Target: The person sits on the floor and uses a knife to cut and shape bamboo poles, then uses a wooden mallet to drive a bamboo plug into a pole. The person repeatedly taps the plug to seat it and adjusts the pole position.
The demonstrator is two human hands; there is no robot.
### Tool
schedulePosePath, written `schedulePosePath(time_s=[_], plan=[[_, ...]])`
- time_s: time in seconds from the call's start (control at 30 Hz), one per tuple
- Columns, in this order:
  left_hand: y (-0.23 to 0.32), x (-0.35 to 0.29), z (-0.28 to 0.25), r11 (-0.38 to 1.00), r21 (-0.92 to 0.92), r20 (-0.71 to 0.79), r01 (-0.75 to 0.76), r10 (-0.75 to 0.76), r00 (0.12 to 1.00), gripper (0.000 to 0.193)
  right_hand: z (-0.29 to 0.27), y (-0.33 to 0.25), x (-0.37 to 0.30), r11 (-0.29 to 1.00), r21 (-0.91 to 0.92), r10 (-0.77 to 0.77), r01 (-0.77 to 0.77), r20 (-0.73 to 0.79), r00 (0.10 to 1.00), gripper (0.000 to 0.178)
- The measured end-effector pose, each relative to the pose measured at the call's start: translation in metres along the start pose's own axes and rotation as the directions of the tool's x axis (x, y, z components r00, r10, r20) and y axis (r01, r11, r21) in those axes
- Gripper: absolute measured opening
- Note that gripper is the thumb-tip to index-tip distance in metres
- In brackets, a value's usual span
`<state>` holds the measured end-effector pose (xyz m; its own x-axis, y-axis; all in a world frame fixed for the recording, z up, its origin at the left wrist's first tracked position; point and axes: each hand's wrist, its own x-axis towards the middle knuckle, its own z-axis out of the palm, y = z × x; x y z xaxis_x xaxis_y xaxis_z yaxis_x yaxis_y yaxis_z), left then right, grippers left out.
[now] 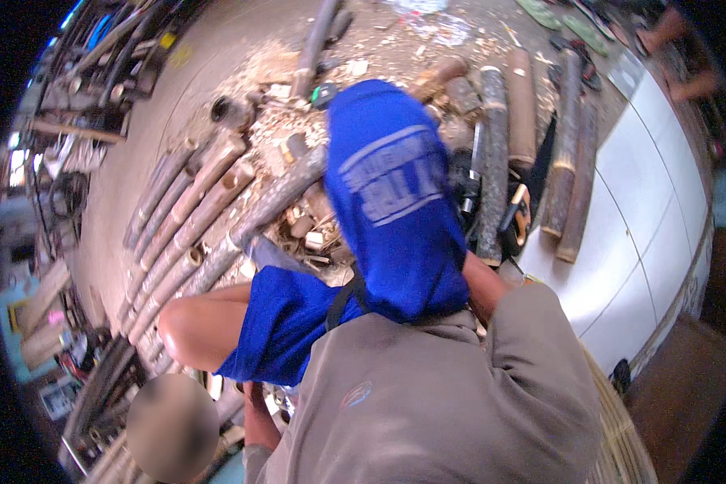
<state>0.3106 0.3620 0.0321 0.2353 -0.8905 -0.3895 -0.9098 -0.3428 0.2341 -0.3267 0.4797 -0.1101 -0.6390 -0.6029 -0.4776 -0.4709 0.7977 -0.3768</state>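
My right forearm (487, 289) goes down behind my raised right knee in blue shorts (391, 194), and the hand is hidden there. Beside that knee lie a handsaw (519, 216) with an orange-and-black handle and a black tool (465, 179), partly covered. On the other side, my left forearm (259, 415) shows below my bent left leg (206, 327), its hand out of sight. A long grey bamboo pole (278, 198) slants past my left foot. What either hand holds or touches cannot be seen.
Cut bamboo lengths (189, 214) lie at left; more bamboo pieces (522, 105) lie at right beside white floor tiles (633, 234). Wood chips (274, 121) litter the ground around a green-and-black tape measure (324, 95). Another person's limbs (676, 56) appear at far right. Green sandals (585, 34) rest at the back.
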Motion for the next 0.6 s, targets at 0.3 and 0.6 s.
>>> schedulePosePath(time_s=[0.3,0.6], plan=[[0.078,0.053,-0.066,0.986,-0.033,0.014,-0.164,0.164,0.986,0.054,-0.167,0.04,-0.034,0.911,0.413,0.096,-0.014,-0.178,0.979,0.05],[0.285,0.166,-0.117,0.646,0.129,0.143,-0.752,0.739,0.659,0.052,-0.326,-0.114,-0.087,0.839,0.168,-0.176,0.517,-0.816,0.551,0.041]])
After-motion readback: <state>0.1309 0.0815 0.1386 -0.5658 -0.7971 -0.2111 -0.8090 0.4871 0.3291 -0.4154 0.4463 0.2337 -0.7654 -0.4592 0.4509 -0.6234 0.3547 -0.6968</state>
